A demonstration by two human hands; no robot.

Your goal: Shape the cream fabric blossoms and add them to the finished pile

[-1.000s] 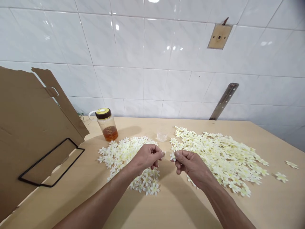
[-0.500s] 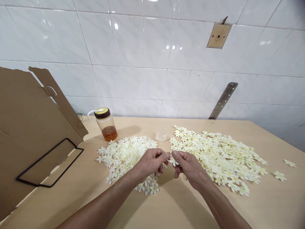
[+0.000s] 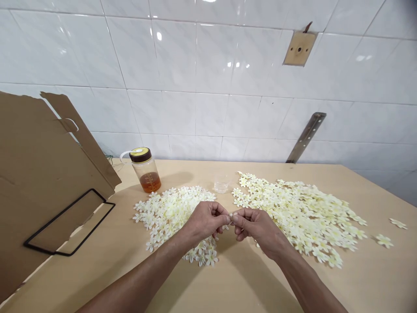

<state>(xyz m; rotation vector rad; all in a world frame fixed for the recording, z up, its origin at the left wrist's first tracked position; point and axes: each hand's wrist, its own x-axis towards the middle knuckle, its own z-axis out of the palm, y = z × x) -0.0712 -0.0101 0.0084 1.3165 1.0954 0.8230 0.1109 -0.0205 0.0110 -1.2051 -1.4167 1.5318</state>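
Note:
My left hand (image 3: 210,221) and my right hand (image 3: 256,226) meet above the table, thumbs and fingers pinched together. Between the fingertips a small white artificial flower (image 3: 230,218) shows only in part; my fingers cover most of it. Beneath and behind the left hand spreads a heap of white artificial flowers (image 3: 177,208). To the right of my right hand lies a wider heap of pale yellow-white flowers (image 3: 299,213). A small clear plastic cup (image 3: 221,184) stands just beyond my hands, between the two heaps.
A bottle of amber liquid (image 3: 148,171) with a yellow and brown lid stands behind the left heap. A cardboard sheet (image 3: 42,174) leans at the left, with a black wire frame (image 3: 86,234) by it. Two loose flowers (image 3: 384,241) lie far right. A tiled wall (image 3: 208,113) closes the back.
My hands have come closer until the fingertips nearly touch. The flower that hung from my right fingers is now mostly hidden between both hands.

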